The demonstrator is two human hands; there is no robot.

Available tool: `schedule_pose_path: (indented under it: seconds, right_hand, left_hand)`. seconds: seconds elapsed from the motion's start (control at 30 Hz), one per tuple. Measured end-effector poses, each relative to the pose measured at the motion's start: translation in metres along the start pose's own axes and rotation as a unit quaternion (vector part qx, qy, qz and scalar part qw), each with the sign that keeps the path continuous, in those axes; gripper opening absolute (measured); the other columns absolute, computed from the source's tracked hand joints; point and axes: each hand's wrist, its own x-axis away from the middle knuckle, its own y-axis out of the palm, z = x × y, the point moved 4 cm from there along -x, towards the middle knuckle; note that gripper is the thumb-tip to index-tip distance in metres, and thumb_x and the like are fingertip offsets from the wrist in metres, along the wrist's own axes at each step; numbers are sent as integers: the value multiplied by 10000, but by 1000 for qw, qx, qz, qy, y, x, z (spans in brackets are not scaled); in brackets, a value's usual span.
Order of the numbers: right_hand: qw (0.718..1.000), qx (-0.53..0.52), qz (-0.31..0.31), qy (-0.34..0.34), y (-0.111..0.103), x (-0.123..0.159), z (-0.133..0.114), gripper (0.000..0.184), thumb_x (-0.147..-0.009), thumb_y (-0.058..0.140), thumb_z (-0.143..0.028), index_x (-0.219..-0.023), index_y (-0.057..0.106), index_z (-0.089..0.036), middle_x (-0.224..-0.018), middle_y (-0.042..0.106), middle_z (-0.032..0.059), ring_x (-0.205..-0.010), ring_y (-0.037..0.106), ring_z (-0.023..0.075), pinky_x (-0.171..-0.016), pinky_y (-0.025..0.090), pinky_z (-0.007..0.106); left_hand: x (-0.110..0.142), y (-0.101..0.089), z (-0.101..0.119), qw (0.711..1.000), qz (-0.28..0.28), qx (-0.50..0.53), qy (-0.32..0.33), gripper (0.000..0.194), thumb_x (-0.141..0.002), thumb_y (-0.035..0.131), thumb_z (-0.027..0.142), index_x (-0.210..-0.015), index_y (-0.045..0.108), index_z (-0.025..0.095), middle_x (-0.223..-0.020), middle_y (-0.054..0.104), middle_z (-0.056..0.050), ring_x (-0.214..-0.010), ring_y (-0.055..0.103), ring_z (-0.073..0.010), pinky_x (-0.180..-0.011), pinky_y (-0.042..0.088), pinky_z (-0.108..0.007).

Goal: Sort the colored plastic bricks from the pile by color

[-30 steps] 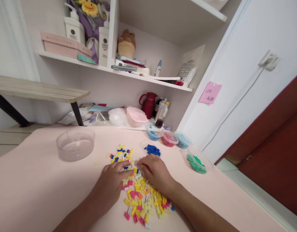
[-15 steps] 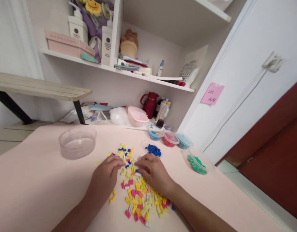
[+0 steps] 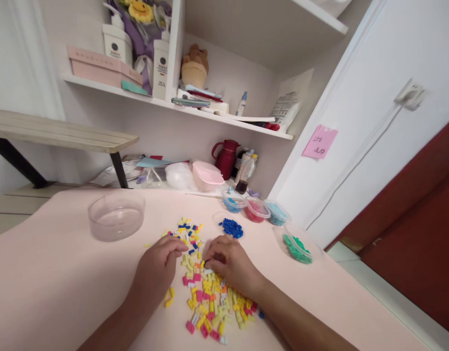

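Observation:
Small toy building bricks (image 3: 213,304) in yellow, pale yellow, pink, orange and white lie in a loose pile across the table. A thinner scatter of bricks (image 3: 190,229), some dark blue, reaches away behind it. My right hand (image 3: 230,261) is over the pile's far part, thumb and forefinger closed on what looks like a dark blue brick (image 3: 207,264), mostly hidden by the fingers. To the scatter's left rests my left hand (image 3: 160,261), fingers loosely stretched toward the bricks and nothing visible in them. Beyond my right hand sits a heap of dark blue bricks (image 3: 232,227).
A clear round dish (image 3: 117,234) stands at the left. Along the right side are tubs of blue (image 3: 232,204), red (image 3: 256,212), light blue (image 3: 277,214) and green (image 3: 297,249) pieces. Behind the table are a pink container (image 3: 208,175) and a red jug (image 3: 227,158).
My right hand's fingers have drawn inward, the thumb and forefinger closing on the dark blue piece among the bricks. My left hand has stayed nearly still.

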Motion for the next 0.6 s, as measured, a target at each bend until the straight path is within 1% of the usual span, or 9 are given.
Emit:
schedule_pose_path:
  seconds: [0.07, 0.17, 0.27, 0.37, 0.47, 0.6]
  right_hand:
    - [999, -44, 11, 15, -3, -1, 2, 102, -762, 725, -134, -749, 713, -235, -846, 715, 8, -853, 635, 182, -808, 465, 314]
    - [992, -85, 78, 50, -18, -3, 14, 71, -789, 675, -177, -752, 709, -228, -873, 706, 25, -891, 631, 194, -797, 480, 311]
    - [980, -67, 167, 84, -41, -5, 35, 51, -787, 667, -239, -768, 709, -217, -882, 695, 37, -858, 630, 201, -780, 478, 324]
    - [967, -23, 230, 109, -59, -5, 57, 101, -780, 660, -288, -794, 719, -207, -871, 700, 49, -827, 629, 214, -767, 471, 345]
    - [959, 5, 256, 123, -66, -4, 73, 143, -778, 638, -303, -820, 736, -207, -872, 708, 59, -845, 625, 231, -793, 469, 367]
    - [946, -4, 290, 144, -66, 0, 81, 252, -817, 589, -334, -951, 751, -195, -974, 714, 92, -862, 627, 231, -807, 478, 368]
  left_hand:
    - [0, -1, 0, 1000, 1, 2, 0, 305, -744, 418, 186, -746, 719, 239, -895, 733, -18, -817, 695, -180, -750, 556, -291]
    - [1, -1, -3, 1000, 4, 7, -8, 317, -756, 405, 179, -771, 717, 237, -919, 731, -15, -831, 702, -177, -749, 557, -282]
    - [1, -1, -8, 1000, 14, 8, -15, 313, -761, 408, 183, -775, 715, 243, -925, 731, -4, -806, 707, -166, -732, 554, -265]
    - [0, -3, -9, 999, 34, 2, -9, 303, -756, 420, 197, -761, 718, 254, -917, 734, 10, -802, 710, -159, -734, 549, -249]
    - [-1, -5, -9, 999, 54, -3, -7, 296, -750, 424, 218, -733, 717, 261, -882, 737, 18, -779, 713, -155, -711, 548, -239]
    - [-2, -7, -8, 998, 62, -4, 0, 288, -739, 431, 242, -711, 717, 268, -850, 740, 24, -755, 717, -153, -677, 552, -230]
